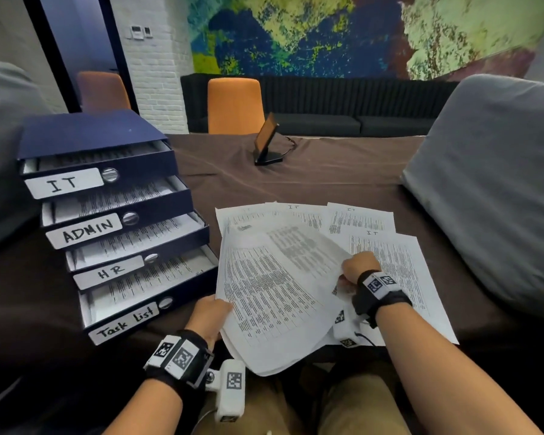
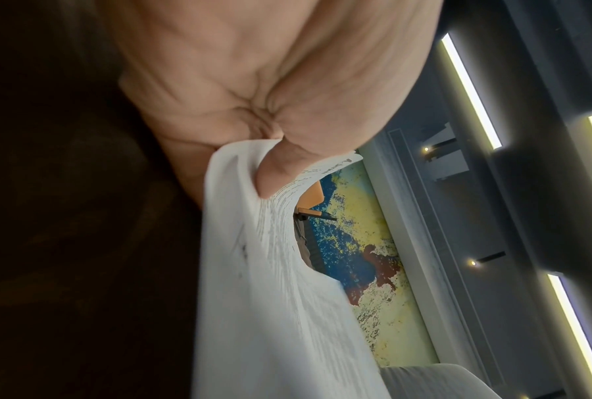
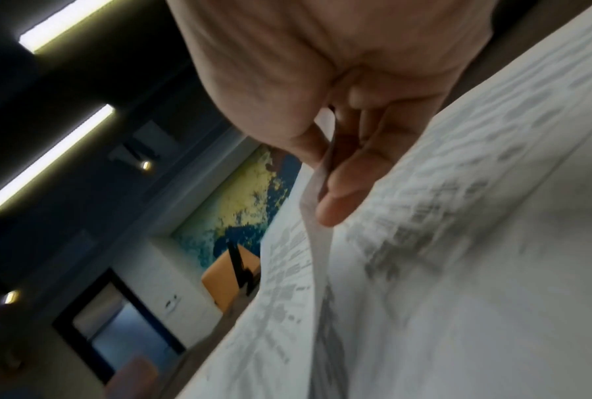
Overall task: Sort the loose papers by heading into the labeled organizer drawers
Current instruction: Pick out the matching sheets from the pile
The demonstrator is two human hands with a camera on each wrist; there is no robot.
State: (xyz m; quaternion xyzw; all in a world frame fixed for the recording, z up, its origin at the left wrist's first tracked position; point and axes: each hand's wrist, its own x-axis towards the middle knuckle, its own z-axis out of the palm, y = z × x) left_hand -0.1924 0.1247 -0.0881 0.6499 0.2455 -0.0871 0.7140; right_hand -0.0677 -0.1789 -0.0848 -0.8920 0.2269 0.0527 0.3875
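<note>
A small stack of printed papers [image 1: 270, 293] is lifted off the table in front of me. My left hand [image 1: 209, 315] grips its left edge; in the left wrist view the thumb [image 2: 277, 172] presses on the stack [image 2: 271, 297]. My right hand [image 1: 357, 268] pinches the right edge of a sheet, its fingers [image 3: 349, 189] on either side of the paper [image 3: 424, 270]. Loose sheets headed IT [image 1: 387, 255] lie spread on the brown tablecloth. The dark blue organizer [image 1: 107, 215] stands at the left with four open drawers labeled IT, ADMIN, HR and Task list, each holding papers.
A small tablet on a stand [image 1: 267, 139] sits mid-table beyond the papers. A grey cushion [image 1: 490, 183] lies at the right. Orange chairs [image 1: 234, 105] and a dark sofa stand behind the table. My knees show below the table edge.
</note>
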